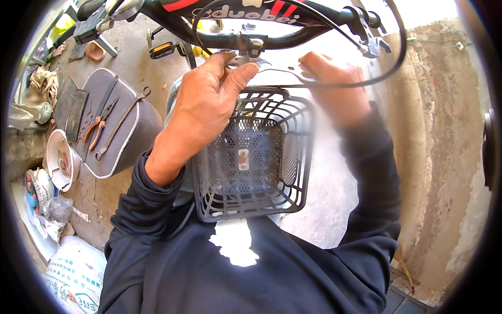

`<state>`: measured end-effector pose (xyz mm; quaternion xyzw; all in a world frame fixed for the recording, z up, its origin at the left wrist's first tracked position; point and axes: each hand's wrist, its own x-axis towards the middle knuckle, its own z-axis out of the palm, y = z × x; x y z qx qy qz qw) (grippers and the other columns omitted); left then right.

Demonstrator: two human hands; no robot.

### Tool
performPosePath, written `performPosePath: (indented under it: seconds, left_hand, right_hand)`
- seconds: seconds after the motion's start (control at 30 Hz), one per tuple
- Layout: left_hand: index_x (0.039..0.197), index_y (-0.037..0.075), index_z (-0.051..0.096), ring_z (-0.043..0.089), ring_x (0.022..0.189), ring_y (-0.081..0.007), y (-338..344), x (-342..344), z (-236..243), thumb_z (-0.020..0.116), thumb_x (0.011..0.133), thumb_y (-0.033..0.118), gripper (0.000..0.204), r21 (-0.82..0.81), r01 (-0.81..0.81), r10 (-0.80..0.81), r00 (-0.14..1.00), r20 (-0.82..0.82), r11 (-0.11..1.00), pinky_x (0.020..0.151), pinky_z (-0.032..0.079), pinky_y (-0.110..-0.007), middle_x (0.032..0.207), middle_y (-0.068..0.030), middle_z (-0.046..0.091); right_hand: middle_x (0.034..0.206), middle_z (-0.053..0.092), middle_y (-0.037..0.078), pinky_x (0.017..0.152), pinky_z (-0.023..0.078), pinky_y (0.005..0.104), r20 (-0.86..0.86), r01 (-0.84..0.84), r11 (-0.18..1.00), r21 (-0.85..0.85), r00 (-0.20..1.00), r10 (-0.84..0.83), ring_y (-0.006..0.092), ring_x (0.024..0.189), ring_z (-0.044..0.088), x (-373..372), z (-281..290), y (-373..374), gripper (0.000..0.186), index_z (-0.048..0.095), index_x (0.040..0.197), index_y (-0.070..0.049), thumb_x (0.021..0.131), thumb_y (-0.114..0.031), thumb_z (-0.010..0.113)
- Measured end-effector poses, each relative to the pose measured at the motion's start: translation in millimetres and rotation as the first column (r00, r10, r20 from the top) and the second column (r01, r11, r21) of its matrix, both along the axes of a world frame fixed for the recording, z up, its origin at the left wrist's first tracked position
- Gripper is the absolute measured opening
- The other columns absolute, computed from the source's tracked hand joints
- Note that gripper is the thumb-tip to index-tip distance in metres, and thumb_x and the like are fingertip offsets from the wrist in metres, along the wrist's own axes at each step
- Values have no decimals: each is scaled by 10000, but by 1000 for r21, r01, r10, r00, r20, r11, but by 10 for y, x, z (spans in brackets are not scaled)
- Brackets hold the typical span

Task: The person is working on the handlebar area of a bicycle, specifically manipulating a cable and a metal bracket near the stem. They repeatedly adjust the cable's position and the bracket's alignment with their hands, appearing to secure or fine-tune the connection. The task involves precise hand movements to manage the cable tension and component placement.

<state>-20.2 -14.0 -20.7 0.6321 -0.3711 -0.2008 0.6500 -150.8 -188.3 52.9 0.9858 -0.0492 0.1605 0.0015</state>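
Pinching a silver metal bracket between thumb and fingers, the left hand works just below the bicycle handlebar, close to 12 o'clock. Toward 1 o'clock, the right hand has its fingers curled, but blur and glare hide whether it grips anything; I cannot tell. A black lattice basket sits at the centre, its open mouth facing up and its 12 o'clock rim near the bracket.

As far as shows, the bracket is up at the handlebar but seems not yet secured, since fingers steady it. No join between basket and handlebar is visible, so that fastening is probably left. Orange-handled pliers and a combination wrench lie on a padded seat between 9 and 10 o'clock.

Pale lettering and red stripes mark the black frame tube at 12 o'clock; a white sack at 8 o'clock bears blue-green print.
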Motion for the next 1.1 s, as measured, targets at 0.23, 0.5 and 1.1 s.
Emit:
performPosePath:
  seconds: [0.23, 0.5, 1.1]
  left_hand:
    - [1022, -69, 578, 641, 625, -264, 57, -14, -3, 617, 913, 370, 454, 86, -22, 13, 995, 103, 996, 588, 478, -340, 710, -196, 645]
    - [1021, -68, 569, 636, 612, -217, 62, -18, 66, 644, 894, 374, 466, 112, -34, 25, 996, 83, 993, 583, 485, -322, 719, -173, 662]
    - [983, -78, 584, 644, 640, -156, 69, -38, 79, 709, 845, 373, 488, 84, -104, 99, 994, 52, 991, 586, 494, -278, 715, -153, 673]
  right_hand:
    - [775, 656, 128, 601, 508, 345, 85, -43, 997, 65, 996, 37, 295, 693, 658, 72, 13, -54, 147, 640, 882, -48, 745, -26, 691]
    - [776, 656, 128, 603, 505, 351, 91, -2, 969, 248, 996, -21, 302, 710, 657, 44, -196, -76, 173, 628, 913, -50, 749, -22, 675]
    - [853, 680, 143, 690, 534, 340, 21, 27, 901, 432, 999, -40, 302, 787, 678, 123, -374, -237, 226, 659, 1025, -51, 801, -73, 670]
